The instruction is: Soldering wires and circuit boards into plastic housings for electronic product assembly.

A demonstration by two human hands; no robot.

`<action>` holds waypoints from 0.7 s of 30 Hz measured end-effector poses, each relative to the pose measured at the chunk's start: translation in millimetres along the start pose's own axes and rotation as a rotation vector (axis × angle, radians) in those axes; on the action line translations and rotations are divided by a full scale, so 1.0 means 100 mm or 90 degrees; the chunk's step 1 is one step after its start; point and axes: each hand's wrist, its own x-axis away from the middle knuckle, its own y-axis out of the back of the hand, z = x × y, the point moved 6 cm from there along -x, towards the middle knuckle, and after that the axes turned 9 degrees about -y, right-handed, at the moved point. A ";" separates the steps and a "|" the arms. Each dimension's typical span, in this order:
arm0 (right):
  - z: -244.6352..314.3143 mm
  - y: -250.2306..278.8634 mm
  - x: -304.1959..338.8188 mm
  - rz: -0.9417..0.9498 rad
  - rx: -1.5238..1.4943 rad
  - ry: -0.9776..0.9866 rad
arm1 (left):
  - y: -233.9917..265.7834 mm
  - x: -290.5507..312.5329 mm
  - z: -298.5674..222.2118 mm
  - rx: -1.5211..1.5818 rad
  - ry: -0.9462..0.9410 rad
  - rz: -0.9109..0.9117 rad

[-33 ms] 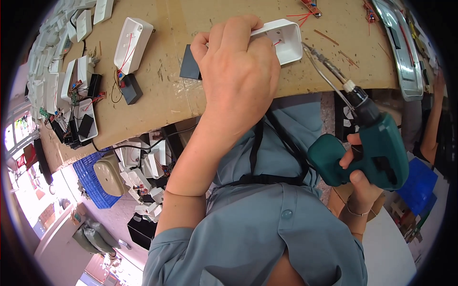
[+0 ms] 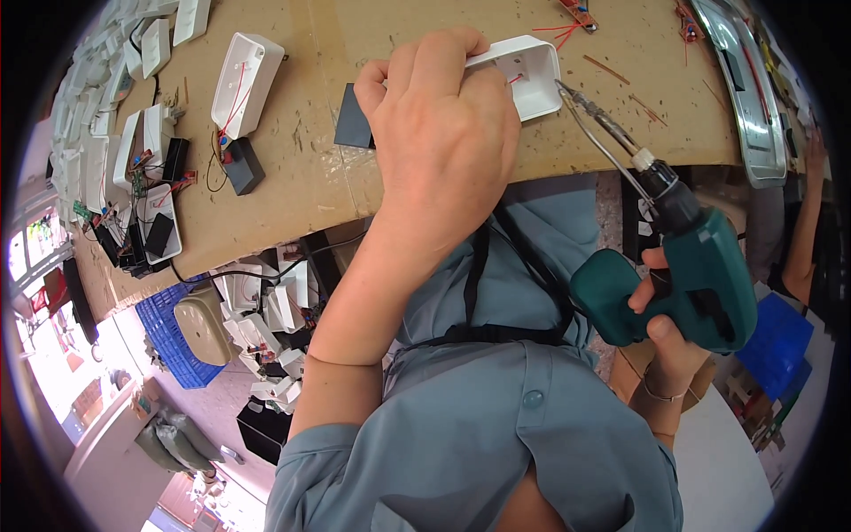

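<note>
My left hand [image 2: 443, 133] is closed over a white plastic case [image 2: 539, 89] at the table's near edge, its fingers gripping the case wall and partly inside. The case's open side shows a bit of red wire; the rest is hidden by the hand. In my right hand [image 2: 669, 341] is a green pistol-shaped soldering gun [image 2: 714, 279], fingers wrapped round its grip. Its thin tip and curved feed tube point up-left, with the tip at the right edge of the case. A dark flat block [image 2: 352, 120] lies partly under my left hand.
Another white case [image 2: 253, 84] with red wires is wired to a black block [image 2: 244, 166] on the left. White housings and circuit boards crowd the far left. A metal tray [image 2: 749, 97] is at the right; a small board [image 2: 581, 15] lies behind. A person's arm [image 2: 802, 230] shows far right.
The soldering gun has shifted slightly left, bringing its tip to the edge of the white case. My left hand and the case have stayed in place.
</note>
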 end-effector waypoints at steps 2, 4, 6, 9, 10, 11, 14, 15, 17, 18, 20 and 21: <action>-0.01 -0.02 -0.02 0.006 0.002 0.002 | -0.01 0.01 0.00 0.002 0.001 -0.019; -0.01 -0.04 -0.04 0.013 0.003 0.003 | -0.01 0.01 0.00 0.006 0.003 -0.038; 0.00 -0.06 -0.06 0.016 -0.003 0.014 | -0.02 0.01 0.01 0.008 0.005 -0.056; -0.01 -0.07 -0.07 0.020 -0.008 0.014 | -0.03 0.03 0.00 -0.015 0.002 -0.078; -0.01 -0.07 -0.08 0.020 -0.008 0.015 | -0.02 0.03 0.00 -0.023 0.001 -0.087; -0.02 -0.08 -0.08 0.019 -0.009 0.008 | -0.02 0.03 0.00 -0.031 -0.001 -0.097; -0.02 -0.08 -0.09 0.018 -0.007 -0.001 | -0.05 0.03 -0.01 -0.023 -0.018 -0.137; -0.03 -0.08 -0.10 0.017 -0.005 -0.005 | -0.06 0.03 -0.01 -0.023 -0.018 -0.136; -0.03 -0.08 -0.12 0.024 0.001 -0.004 | -0.06 0.03 -0.01 -0.028 -0.018 -0.140; -0.03 -0.09 -0.14 0.030 0.007 -0.002 | -0.06 0.03 0.00 -0.029 -0.017 -0.140; -0.03 -0.08 -0.16 0.036 0.014 -0.001 | -0.06 0.02 0.00 -0.034 -0.015 -0.140; -0.04 -0.08 -0.17 0.040 0.021 0.000 | -0.07 0.02 0.00 -0.033 -0.014 -0.140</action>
